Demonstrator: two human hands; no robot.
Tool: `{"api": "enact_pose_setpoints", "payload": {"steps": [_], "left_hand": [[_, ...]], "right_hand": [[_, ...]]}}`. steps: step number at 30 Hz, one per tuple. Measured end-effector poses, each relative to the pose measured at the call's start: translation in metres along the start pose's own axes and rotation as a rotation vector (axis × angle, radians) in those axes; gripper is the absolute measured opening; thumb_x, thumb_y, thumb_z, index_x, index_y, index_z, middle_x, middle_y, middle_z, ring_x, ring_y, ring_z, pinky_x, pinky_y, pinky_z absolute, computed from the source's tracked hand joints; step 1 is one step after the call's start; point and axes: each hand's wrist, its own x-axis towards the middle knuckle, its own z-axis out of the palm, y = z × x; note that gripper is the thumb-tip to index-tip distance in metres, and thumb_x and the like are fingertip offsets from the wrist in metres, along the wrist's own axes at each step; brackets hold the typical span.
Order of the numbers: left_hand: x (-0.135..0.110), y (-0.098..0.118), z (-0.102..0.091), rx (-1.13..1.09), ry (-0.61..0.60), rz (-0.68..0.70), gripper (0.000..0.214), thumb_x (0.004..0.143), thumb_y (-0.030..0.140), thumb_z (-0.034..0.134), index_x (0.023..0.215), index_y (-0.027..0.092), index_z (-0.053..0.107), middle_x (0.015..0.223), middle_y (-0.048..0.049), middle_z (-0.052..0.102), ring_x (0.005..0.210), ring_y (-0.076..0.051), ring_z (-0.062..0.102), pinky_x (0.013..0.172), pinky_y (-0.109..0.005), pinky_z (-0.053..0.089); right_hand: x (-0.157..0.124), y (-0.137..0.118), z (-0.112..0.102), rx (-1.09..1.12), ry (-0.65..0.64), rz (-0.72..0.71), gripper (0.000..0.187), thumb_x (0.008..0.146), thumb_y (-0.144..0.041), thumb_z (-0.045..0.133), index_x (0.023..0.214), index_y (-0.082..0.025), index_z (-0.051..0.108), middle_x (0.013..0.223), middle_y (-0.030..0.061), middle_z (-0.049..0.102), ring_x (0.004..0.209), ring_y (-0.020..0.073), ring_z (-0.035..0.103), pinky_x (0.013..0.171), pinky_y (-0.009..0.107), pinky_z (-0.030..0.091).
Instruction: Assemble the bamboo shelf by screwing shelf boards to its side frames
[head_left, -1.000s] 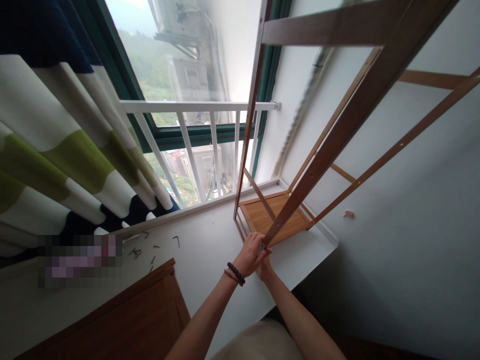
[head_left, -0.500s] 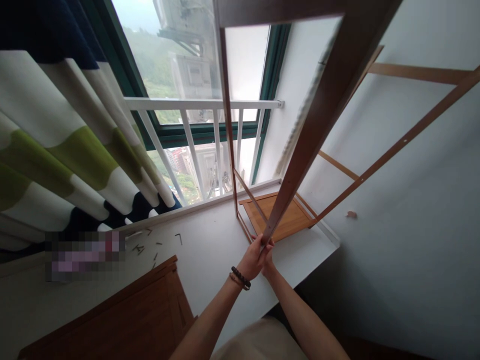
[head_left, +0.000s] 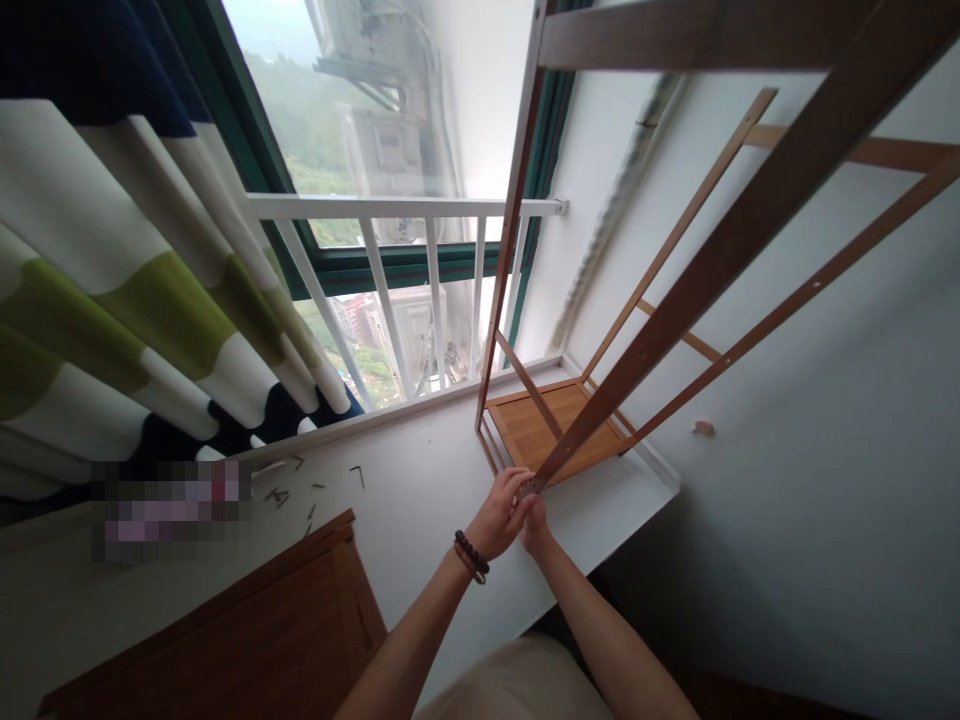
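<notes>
My left hand (head_left: 501, 510), with dark beads at the wrist, is closed around the lower end of the near post of a wooden ladder-like side frame (head_left: 637, 350). My right hand (head_left: 536, 522) grips the same end from the right, its fingers partly hidden. The frame rises steeply toward the upper right, its top out of view. Just beyond my hands a wooden shelf panel (head_left: 574, 425) sits low between this frame and a second wooden side frame (head_left: 780, 310), which stands by the wall. Whether the held frame's foot touches the panel, I cannot tell.
A white ledge (head_left: 420, 520) carries a hex key (head_left: 358, 474), several screws (head_left: 277, 496) and a dark wooden panel (head_left: 247, 620) at lower left. A white railing (head_left: 397, 208) and striped curtain (head_left: 165, 270) border the window. A blurred-out item (head_left: 172, 512) lies at left.
The held side frame has swung to the right at its top, showing more of the second frame behind it. My hands stay at the post's lower end, the left shifted slightly left.
</notes>
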Motion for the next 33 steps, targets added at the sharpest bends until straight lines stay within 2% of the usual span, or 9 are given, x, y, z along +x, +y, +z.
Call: {"api": "enact_pose_setpoints", "payload": {"steps": [2, 7, 14, 17, 19, 22, 25, 28, 33], "left_hand": [[-0.008, -0.003, -0.005, 0.001, 0.025, -0.026, 0.029, 0.085, 0.028, 0.042, 0.111, 0.02, 0.053, 0.112, -0.0107, 0.052, 0.11, -0.021, 0.046, 0.095, -0.04, 0.038], [-0.009, -0.007, -0.006, 0.017, 0.016, 0.001, 0.033, 0.084, 0.027, 0.046, 0.116, 0.021, 0.051, 0.115, -0.0093, 0.054, 0.11, -0.02, 0.049, 0.093, -0.035, 0.041], [-0.006, -0.009, -0.003, 0.066, 0.024, 0.039, 0.027, 0.085, 0.023, 0.045, 0.11, 0.022, 0.056, 0.104, -0.0059, 0.06, 0.094, -0.015, 0.057, 0.084, -0.03, 0.047], [-0.019, -0.018, -0.015, 0.146, 0.125, 0.005, 0.025, 0.086, 0.021, 0.042, 0.106, 0.021, 0.056, 0.102, -0.0061, 0.058, 0.093, -0.014, 0.056, 0.083, -0.03, 0.047], [-0.032, -0.036, -0.034, 0.268, 0.256, -0.094, 0.022, 0.085, 0.021, 0.042, 0.102, 0.019, 0.056, 0.099, -0.0063, 0.056, 0.089, -0.015, 0.055, 0.079, -0.03, 0.048], [-0.052, -0.073, -0.078, 0.587, 0.398, -0.339, 0.02, 0.081, 0.02, 0.045, 0.096, 0.016, 0.056, 0.098, -0.0085, 0.053, 0.091, -0.019, 0.053, 0.083, -0.036, 0.045], [-0.069, -0.109, -0.13, 0.895, 0.375, -0.697, 0.025, 0.078, 0.023, 0.048, 0.099, 0.014, 0.057, 0.103, -0.0126, 0.051, 0.098, -0.026, 0.049, 0.085, -0.04, 0.041], [-0.078, -0.131, -0.171, 1.017, 0.322, -0.946, 0.028, 0.078, 0.027, 0.047, 0.102, 0.015, 0.055, 0.107, -0.0132, 0.049, 0.103, -0.028, 0.047, 0.084, -0.039, 0.039], [-0.091, -0.145, -0.212, 1.087, 0.35, -1.064, 0.029, 0.078, 0.024, 0.046, 0.103, 0.01, 0.051, 0.108, -0.0176, 0.05, 0.102, -0.028, 0.048, 0.082, -0.036, 0.038]], "right_hand": [[0.0, -0.001, 0.001, 0.026, 0.005, 0.015, 0.037, 0.07, -0.047, 0.055, 0.089, -0.017, 0.053, 0.054, -0.0068, 0.035, 0.043, 0.0031, 0.025, 0.035, 0.016, 0.014], [0.0, -0.004, 0.004, 0.053, 0.031, 0.011, 0.044, 0.069, -0.049, 0.054, 0.101, -0.018, 0.056, 0.054, -0.0056, 0.04, 0.041, 0.0035, 0.028, 0.033, 0.016, 0.014], [0.003, -0.001, -0.001, 0.087, 0.007, 0.056, 0.049, 0.068, -0.055, 0.055, 0.1, -0.019, 0.057, 0.049, -0.0096, 0.028, 0.038, 0.002, 0.016, 0.032, 0.014, 0.014], [0.001, -0.004, -0.001, 0.137, -0.033, 0.099, 0.048, 0.071, -0.056, 0.051, 0.102, -0.02, 0.056, 0.05, -0.0081, 0.034, 0.038, 0.0026, 0.021, 0.032, 0.014, 0.015], [-0.001, -0.008, -0.001, 0.152, -0.033, 0.134, 0.046, 0.073, -0.055, 0.051, 0.103, -0.021, 0.055, 0.05, -0.0074, 0.037, 0.038, 0.0033, 0.024, 0.032, 0.013, 0.016], [-0.002, -0.012, 0.0, 0.153, -0.023, 0.171, 0.048, 0.073, -0.057, 0.05, 0.105, -0.021, 0.055, 0.05, -0.0072, 0.038, 0.038, 0.004, 0.026, 0.032, 0.014, 0.019], [-0.004, -0.013, 0.002, 0.158, -0.03, 0.166, 0.048, 0.073, -0.056, 0.05, 0.105, -0.022, 0.055, 0.05, -0.0072, 0.039, 0.039, 0.0042, 0.028, 0.033, 0.014, 0.022], [-0.006, -0.014, 0.003, 0.168, -0.035, 0.164, 0.046, 0.072, -0.054, 0.052, 0.105, -0.022, 0.055, 0.049, -0.0074, 0.037, 0.039, 0.0045, 0.028, 0.034, 0.015, 0.024], [-0.007, -0.015, 0.002, 0.183, -0.028, 0.161, 0.041, 0.073, -0.049, 0.053, 0.103, -0.022, 0.056, 0.05, -0.0067, 0.038, 0.04, 0.0051, 0.028, 0.034, 0.015, 0.022]]}}
